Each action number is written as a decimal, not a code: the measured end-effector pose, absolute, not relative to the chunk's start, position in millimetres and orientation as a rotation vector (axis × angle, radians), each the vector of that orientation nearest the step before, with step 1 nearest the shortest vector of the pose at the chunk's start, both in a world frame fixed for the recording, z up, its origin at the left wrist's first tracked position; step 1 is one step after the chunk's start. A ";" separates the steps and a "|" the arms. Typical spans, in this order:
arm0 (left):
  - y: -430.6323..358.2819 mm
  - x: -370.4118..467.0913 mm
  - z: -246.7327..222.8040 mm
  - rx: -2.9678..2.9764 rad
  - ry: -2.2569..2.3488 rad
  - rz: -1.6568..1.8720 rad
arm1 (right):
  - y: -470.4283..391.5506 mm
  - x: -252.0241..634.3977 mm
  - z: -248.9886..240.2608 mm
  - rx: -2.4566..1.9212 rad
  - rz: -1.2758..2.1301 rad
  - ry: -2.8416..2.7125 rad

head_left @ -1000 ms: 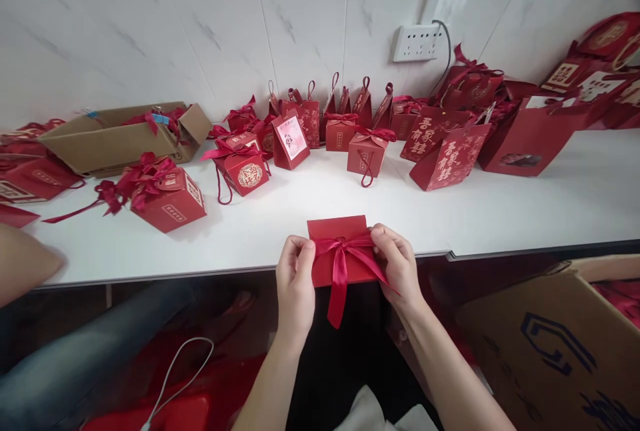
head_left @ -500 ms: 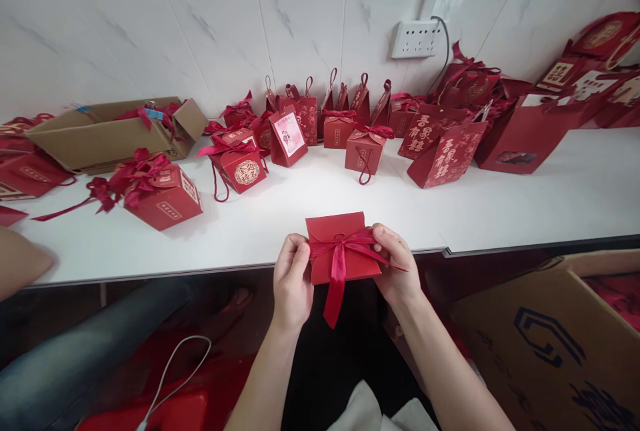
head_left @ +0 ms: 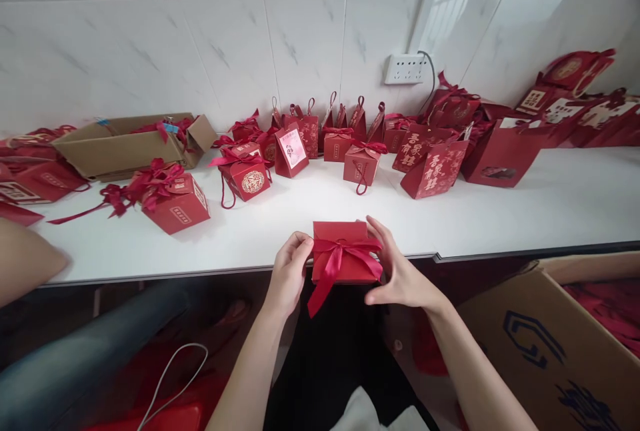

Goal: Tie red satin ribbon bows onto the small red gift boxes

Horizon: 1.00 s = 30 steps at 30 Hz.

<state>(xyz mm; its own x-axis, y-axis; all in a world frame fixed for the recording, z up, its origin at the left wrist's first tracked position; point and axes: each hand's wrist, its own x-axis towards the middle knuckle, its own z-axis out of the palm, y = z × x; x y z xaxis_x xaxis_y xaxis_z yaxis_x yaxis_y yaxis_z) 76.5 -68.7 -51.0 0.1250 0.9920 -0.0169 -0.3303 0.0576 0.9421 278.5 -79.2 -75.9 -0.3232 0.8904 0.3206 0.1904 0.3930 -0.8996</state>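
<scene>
The red box, tied with a ribbon bow, sits between the two hands, at the near edge of the white table. The left hand pinches its left edge between thumb and fingers, where the ribbon band comes round. The right hand is spread in a wide C: its fingers curve up behind the box's right end and its thumb lies apart, below the lower right corner; whether those fingertips press on the box, I cannot tell. One ribbon tail hangs down, just beside the left fingers. Straight ahead of the right fingertips, first in the way, stands a small box with a cord handle, and past it a row of looped bags lines the tiled wall. Ahead of the left fingers stands a box with a gold emblem; farther left come a bow-topped box and a low cardboard tray. Ahead and right of the right fingers are boxes with gold characters, then a larger windowed box. A big carton flanks the right forearm; another person's arm reaches in, well left of the left fingers.
</scene>
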 end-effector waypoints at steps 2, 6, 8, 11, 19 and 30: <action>-70.1 75.0 -49.8 1.036 0.938 1.232 | -83.9 278.0 -67.9 -1.054 0.896 -1.893; -87.7 77.7 -40.0 1.268 1.145 1.409 | -92.7 270.7 -58.3 -1.055 0.608 -1.904; -103.2 83.6 -33.0 1.671 1.228 1.594 | -98.8 269.5 -57.5 -1.019 0.476 -1.865; -126.4 99.0 -25.8 2.489 0.994 1.782 | -111.6 271.8 -58.3 -0.957 0.374 -1.764; -122.2 121.2 -16.9 2.522 0.843 1.731 | -154.6 301.3 -52.6 -1.134 0.274 -1.646; -71.3 211.8 -69.1 2.331 0.867 0.827 | -294.7 387.8 -7.1 -1.843 -0.145 -1.243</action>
<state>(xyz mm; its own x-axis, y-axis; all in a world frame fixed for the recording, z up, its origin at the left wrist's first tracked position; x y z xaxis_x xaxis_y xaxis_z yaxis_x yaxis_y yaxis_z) 211.8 -71.3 -69.1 0.6098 0.7062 0.3599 0.3923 -0.6634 0.6372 387.8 -294.7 -7.1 0.4916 0.6919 0.5288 0.7951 -0.1089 -0.5967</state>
